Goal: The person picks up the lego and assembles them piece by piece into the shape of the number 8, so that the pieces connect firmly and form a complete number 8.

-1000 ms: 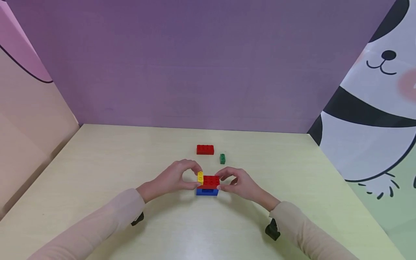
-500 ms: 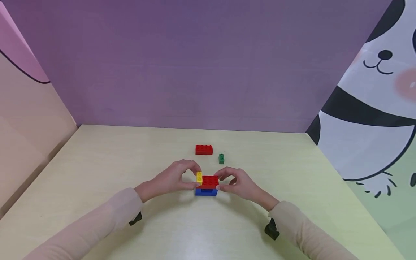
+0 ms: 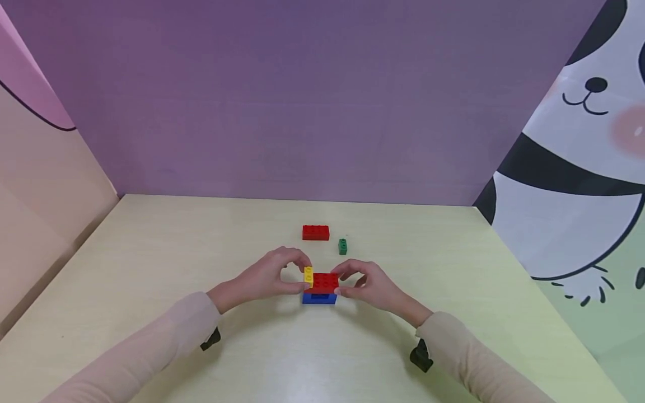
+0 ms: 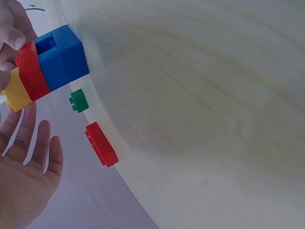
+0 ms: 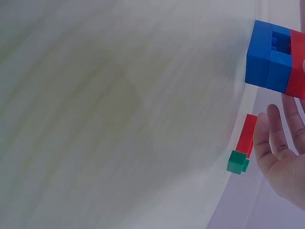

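Both hands are on the stack, just below the middle of the head view! The left hand (image 3: 274,272) has the yellow brick (image 3: 308,275) pinched between thumb and forefinger, perched over the left end of the red brick (image 3: 325,283). Across from it, the right hand (image 3: 370,284) grasps that red brick by its right end, thumb in front, forefinger behind. Underneath sits the blue base (image 3: 319,299), a gap showing in its upper part. From the left wrist, the left hand's other fingers fan out loosely at lower left. Farther up the tabletop (image 3: 201,235), a loose red brick (image 3: 316,233) lies above the stack, the green brick (image 3: 342,247) near its lower right. Behind everything rises the purple wall (image 3: 282,101).
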Demonstrator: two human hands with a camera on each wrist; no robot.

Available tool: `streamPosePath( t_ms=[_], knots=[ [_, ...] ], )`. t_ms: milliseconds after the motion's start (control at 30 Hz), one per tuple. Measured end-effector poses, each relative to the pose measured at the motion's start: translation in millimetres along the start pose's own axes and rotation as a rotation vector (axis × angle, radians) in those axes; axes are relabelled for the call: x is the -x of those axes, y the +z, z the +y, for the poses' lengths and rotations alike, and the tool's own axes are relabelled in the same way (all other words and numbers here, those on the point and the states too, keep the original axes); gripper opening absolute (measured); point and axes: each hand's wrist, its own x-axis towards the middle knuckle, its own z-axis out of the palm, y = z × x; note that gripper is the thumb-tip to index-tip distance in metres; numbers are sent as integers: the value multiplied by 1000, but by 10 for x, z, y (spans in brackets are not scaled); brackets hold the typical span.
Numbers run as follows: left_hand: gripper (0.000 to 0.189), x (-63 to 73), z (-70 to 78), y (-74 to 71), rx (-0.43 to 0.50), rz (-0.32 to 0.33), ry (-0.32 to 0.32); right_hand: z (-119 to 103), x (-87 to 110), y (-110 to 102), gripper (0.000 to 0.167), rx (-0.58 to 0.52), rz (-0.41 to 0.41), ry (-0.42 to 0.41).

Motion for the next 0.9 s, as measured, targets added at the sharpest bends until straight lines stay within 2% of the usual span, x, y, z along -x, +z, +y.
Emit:
streamPosePath(
  t_ms=[500,733,900],
  knots=[
    [36,12,-8,42,25,9,-40,19,-16,1,31,7,-21,-9],
    [36,7,-4,43,24,12,-48,299,-113,16,33,8,-39,-20],
    [34,0,-19,55,33,14,-48,369,-151,-18,33,28,-63,-57]
  ],
)
